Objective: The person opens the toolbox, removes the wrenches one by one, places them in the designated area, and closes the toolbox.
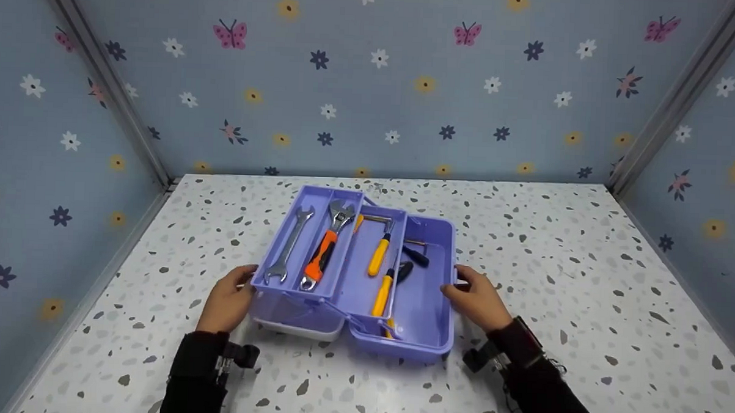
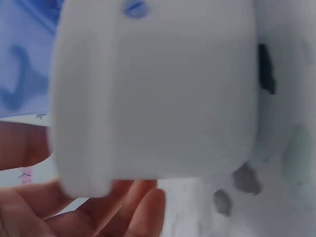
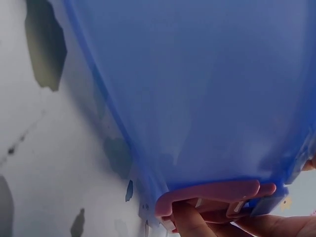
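A purple toolbox (image 1: pixel 428 303) stands unfolded on the table, its trays stepped out to the left. My left hand (image 1: pixel 226 299) grips the edge of the pale lid (image 2: pixel 173 98) hanging below the upper tray. On the opposite side, my right hand (image 1: pixel 479 299) holds the box wall, fingers at a pink latch (image 3: pixel 212 195). An open-end wrench (image 1: pixel 290 243) and an orange-and-black adjustable wrench (image 1: pixel 323 254) lie in the upper tray. Yellow-handled tools (image 1: pixel 379 256) lie in the lower tray; a black-handled tool (image 1: pixel 416 256) rests in the base, partly hidden.
The speckled white table (image 1: pixel 554 286) extends around the box. Blue flower-patterned walls (image 1: pixel 377 103) enclose its back and both sides, with grey metal posts (image 1: pixel 677 95) at the corners.
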Tool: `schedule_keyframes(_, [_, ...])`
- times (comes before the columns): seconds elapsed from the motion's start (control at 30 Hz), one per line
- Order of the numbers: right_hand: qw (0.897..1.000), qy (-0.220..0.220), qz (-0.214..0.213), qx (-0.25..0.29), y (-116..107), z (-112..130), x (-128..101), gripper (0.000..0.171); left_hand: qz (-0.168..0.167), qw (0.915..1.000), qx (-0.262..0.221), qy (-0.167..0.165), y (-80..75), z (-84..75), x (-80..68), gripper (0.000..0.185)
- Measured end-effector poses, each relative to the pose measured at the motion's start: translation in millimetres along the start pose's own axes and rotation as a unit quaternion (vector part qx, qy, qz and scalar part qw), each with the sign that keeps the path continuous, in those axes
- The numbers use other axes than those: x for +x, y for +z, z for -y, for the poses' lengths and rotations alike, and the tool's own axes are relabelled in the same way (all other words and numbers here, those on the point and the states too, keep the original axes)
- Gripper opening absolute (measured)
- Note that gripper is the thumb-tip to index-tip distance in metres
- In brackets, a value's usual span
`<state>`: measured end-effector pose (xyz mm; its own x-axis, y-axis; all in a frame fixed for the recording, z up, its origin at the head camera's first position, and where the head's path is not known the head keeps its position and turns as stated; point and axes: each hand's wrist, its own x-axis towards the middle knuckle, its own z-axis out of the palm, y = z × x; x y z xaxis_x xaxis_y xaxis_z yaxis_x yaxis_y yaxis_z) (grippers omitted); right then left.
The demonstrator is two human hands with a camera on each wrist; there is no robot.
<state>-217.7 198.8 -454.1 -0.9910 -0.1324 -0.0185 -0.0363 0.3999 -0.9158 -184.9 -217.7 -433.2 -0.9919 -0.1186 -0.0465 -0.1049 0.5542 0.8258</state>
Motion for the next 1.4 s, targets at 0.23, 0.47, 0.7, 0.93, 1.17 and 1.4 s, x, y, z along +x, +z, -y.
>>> schedule_keyframes(0.23, [1.0, 0.004, 0.002, -0.009, 1, 0, -1, 0.056, -0.054, 0.998, -0.018, 0.028, -20.2, -28.0, -6.9, 0.055])
schedule_keyframes(0.47, [1.0, 0.011, 0.003, -0.002, -1, 2, 1, 0.055, -0.036, 0.9943, 0.03, 0.096, -29.5, -79.4, -2.7, 0.064])
schedule_keyframes(0.7, [1.0, 0.008, 0.004, -0.009, -1, 0, 1, 0.054, 0.009, 0.9834, 0.132, 0.124, -27.1, -126.3, 16.6, 0.063])
schedule_keyframes(0.93, [1.0, 0.002, 0.001, -0.011, 0, -1, 2, 0.053, 0.092, 0.9651, 0.229, 0.086, -17.6, -145.5, 41.5, 0.062])
schedule_keyframes(1.17, [1.0, 0.012, 0.009, -0.006, 0, 0, 0, 0.055, 0.131, 0.945, 0.293, 0.063, -4.0, -143.3, 48.1, 0.039])
schedule_keyframes(1.4, [1.0, 0.003, 0.006, -0.007, -2, 2, -1, 0.054, 0.135, 0.9284, 0.342, 0.054, 3.9, -144.1, 52.8, 0.023])
